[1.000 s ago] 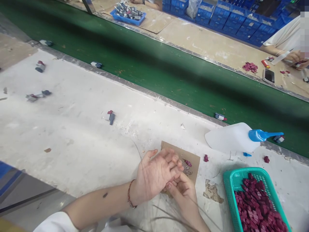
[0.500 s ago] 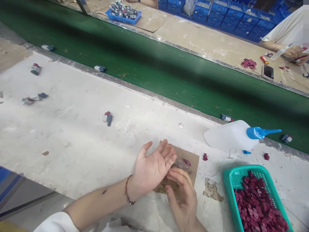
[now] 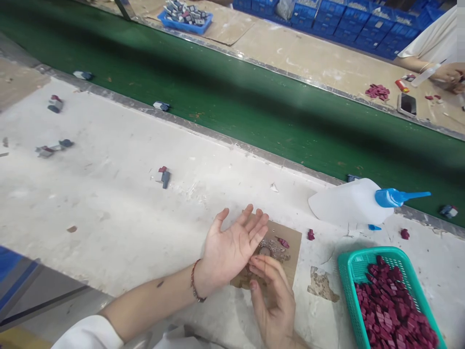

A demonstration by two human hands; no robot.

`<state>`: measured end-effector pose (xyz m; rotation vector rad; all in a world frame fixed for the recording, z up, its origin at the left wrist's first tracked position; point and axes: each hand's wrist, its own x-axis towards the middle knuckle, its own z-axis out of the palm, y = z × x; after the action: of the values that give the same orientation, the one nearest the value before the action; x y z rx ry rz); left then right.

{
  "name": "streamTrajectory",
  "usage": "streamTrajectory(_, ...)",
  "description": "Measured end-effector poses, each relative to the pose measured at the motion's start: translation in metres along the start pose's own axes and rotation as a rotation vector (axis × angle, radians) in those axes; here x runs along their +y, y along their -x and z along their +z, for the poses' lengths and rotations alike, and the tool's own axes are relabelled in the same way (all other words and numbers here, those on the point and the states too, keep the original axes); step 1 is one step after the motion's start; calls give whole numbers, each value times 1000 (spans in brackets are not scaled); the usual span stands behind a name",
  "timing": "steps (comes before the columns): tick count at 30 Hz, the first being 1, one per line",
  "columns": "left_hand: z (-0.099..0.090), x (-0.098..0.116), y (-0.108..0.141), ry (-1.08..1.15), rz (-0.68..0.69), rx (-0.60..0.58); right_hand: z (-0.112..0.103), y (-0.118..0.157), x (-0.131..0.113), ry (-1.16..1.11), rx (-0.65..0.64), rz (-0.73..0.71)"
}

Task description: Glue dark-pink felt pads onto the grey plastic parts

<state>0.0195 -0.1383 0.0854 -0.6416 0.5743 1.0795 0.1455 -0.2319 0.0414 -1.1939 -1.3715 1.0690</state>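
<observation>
My left hand (image 3: 232, 245) is held palm up with its fingers stretched out, and nothing lies on the palm. Close beside it, my right hand (image 3: 274, 295) has half-curled fingers with the thumb apart from them; no object shows in it. Both are above a brown cardboard sheet (image 3: 293, 242) stained with a clear, glossy residue. On that sheet lies a small dark red part (image 3: 283, 242), while a round greyish thing (image 3: 265, 250) partly shows behind the right fingers. My hands cover the rest of the sheet.
A green basket (image 3: 345, 286) holds many dark red parts (image 3: 394, 305). Behind it lies a white bottle (image 3: 345, 203) with a blue nozzle. Grey-and-red assemblies (image 3: 164, 177) sit leftward. Beyond runs a green belt (image 3: 254, 111) carrying small pieces; a co-worker's hand (image 3: 448, 72) is across it.
The pieces on the green belt have shifted to the right. My left fingers have spread a little, and my right hand stays close beside the left. The co-worker's hands have moved slightly.
</observation>
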Motion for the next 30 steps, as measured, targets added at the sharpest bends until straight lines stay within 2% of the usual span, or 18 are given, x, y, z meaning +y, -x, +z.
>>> streamTrajectory(5,-2,0,-2,-5,-8,-1,3,-2,0,-238,24,145)
streamTrajectory(12,-3,-1,-3,-5,-24,-28,5,0,2,-410,79,300)
streamTrajectory(19,-6,0,-3,18,-69,-65,-4,-5,2,-502,-23,448)
streamTrajectory(24,-8,1,-2,69,-99,-112,-2,-7,-5,-529,-1,481)
streamTrajectory(30,-19,6,-5,113,-169,-235,9,-1,-5,-483,67,404)
